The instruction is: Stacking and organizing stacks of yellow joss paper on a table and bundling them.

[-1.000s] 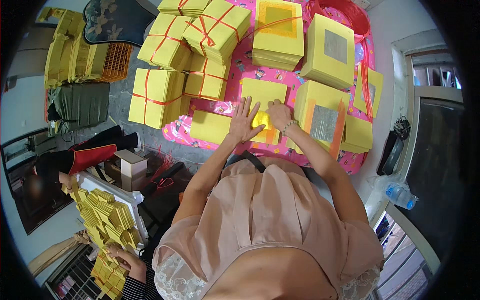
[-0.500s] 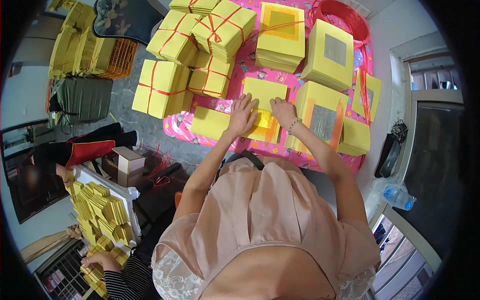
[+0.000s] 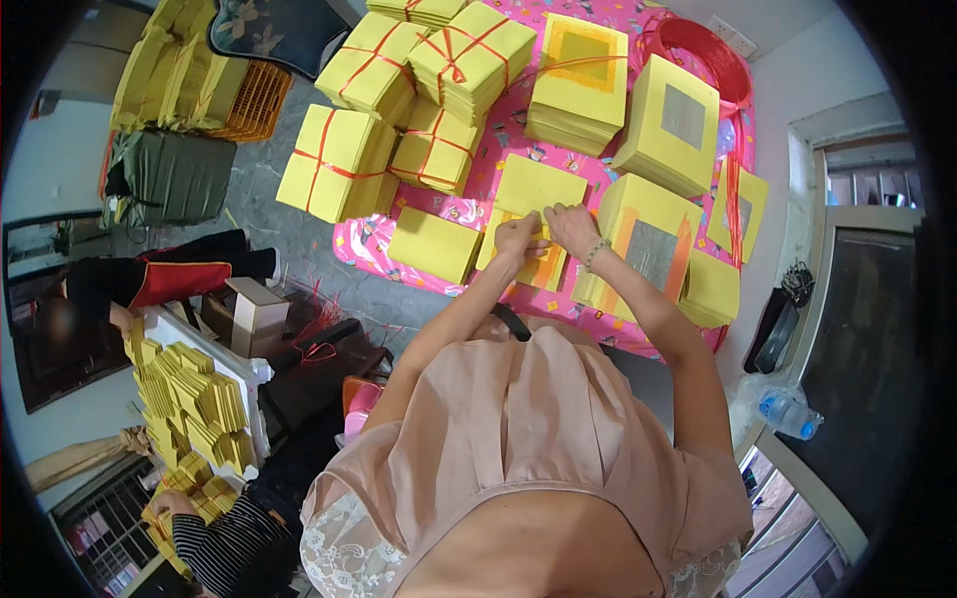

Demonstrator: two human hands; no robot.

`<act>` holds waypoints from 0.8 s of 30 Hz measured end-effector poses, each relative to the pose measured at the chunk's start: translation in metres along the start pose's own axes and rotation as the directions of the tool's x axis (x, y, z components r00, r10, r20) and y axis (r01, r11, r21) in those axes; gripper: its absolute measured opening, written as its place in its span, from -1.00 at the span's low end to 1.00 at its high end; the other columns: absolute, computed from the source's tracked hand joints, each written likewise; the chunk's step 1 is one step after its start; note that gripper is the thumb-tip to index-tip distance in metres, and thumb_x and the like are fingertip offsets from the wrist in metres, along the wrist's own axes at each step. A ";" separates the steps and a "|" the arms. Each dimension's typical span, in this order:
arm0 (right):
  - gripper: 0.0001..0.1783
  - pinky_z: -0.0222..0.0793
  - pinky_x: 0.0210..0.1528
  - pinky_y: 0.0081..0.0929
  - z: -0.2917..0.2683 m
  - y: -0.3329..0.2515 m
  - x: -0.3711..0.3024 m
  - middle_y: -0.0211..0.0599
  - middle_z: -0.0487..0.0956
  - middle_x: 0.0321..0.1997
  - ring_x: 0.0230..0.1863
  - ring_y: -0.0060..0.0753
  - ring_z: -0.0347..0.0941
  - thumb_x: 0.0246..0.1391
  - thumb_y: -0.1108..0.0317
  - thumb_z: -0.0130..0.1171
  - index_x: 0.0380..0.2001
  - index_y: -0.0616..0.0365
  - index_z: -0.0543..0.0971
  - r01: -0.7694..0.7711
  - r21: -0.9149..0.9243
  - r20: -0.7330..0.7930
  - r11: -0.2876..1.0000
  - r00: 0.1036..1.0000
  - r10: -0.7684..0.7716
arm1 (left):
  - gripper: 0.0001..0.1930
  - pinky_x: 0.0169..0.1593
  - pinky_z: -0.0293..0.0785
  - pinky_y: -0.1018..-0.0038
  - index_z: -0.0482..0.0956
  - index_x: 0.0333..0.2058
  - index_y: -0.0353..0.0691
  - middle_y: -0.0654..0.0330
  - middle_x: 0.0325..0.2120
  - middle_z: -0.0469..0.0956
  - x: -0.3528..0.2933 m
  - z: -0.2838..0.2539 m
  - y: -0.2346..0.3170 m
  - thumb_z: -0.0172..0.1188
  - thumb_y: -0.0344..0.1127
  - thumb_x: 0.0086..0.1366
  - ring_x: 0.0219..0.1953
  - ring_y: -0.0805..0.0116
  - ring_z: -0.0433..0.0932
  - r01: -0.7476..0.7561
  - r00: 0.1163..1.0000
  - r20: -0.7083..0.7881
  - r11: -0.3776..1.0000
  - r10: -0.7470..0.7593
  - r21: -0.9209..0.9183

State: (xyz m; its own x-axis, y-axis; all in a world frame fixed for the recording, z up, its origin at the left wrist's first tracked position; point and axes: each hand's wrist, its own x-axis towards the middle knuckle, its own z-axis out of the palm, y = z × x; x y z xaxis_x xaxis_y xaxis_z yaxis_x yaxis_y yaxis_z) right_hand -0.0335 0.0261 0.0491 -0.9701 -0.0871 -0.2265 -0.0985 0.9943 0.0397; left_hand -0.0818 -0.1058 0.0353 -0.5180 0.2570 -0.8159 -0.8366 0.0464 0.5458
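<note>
In front of me on the pink patterned tablecloth (image 3: pixel 518 130) lies a yellow paper sheet (image 3: pixel 539 186) with an orange-edged printed part near me. My left hand (image 3: pixel 520 237) has its fingers curled on the middle of this sheet. Beside it, my right hand (image 3: pixel 573 232) is closed in a pinch at the sheet's right side, almost touching the left. The paper between the fingers is mostly covered by the hands. A low yellow paper stack (image 3: pixel 434 244) lies to the left. On the right stands a yellow stack (image 3: pixel 653 249) with a silver square and orange bands.
Bundles tied with red string (image 3: pixel 344 164) fill the table's far left. More yellow stacks (image 3: pixel 673 115) and a red basket (image 3: pixel 698 60) stand far right. At the lower left, two other people work at a white table (image 3: pixel 224 369) covered with yellow paper pieces.
Both hands, spread flat on the sheet before, have curled their fingers and come close together at its middle. My left hand has moved right. The whole view has shifted slightly.
</note>
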 end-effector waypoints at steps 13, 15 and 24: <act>-0.66 0.43 -0.22 -0.23 -0.058 -0.003 -0.034 -0.15 0.49 -0.26 -0.25 -0.13 0.52 0.04 0.13 0.12 -0.27 0.17 0.42 -0.106 0.276 0.024 0.955 0.994 0.103 | -0.83 -0.57 0.34 0.62 0.29 -0.43 -0.20 0.25 -0.60 0.48 -0.009 -0.026 -0.014 0.14 -0.39 0.22 -0.64 0.55 0.43 -0.643 0.764 0.068 0.749 0.642 0.160; -0.66 0.43 -0.22 -0.21 -0.066 -0.007 -0.045 -0.13 0.49 -0.26 -0.24 -0.10 0.51 0.04 0.14 0.12 -0.27 0.19 0.41 -0.111 0.338 0.022 0.935 0.994 0.110 | -0.84 -0.57 0.27 0.64 0.26 -0.39 -0.20 0.30 -0.61 0.43 -0.032 -0.053 -0.014 0.10 -0.42 0.23 -0.62 0.62 0.35 -0.702 0.711 0.113 0.696 0.694 0.147; -0.67 0.43 -0.21 -0.16 -0.054 -0.032 -0.058 -0.07 0.48 -0.25 -0.19 -0.05 0.48 0.05 0.16 0.12 -0.28 0.21 0.41 -0.084 0.484 0.076 0.871 0.996 0.054 | -0.84 -0.49 0.37 0.62 0.31 -0.40 -0.15 0.36 -0.66 0.38 -0.071 -0.172 -0.013 0.14 -0.33 0.24 -0.61 0.59 0.36 -0.522 0.845 -0.179 0.850 0.504 -0.073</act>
State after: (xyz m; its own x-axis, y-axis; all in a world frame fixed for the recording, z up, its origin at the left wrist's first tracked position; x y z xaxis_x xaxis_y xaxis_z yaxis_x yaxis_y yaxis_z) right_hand 0.0141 -0.0034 0.1135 -0.9545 -0.0286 -0.2969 0.1027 0.9030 -0.4171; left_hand -0.0646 -0.2904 0.0531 -0.8912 0.0673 -0.4486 -0.4534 -0.1650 0.8759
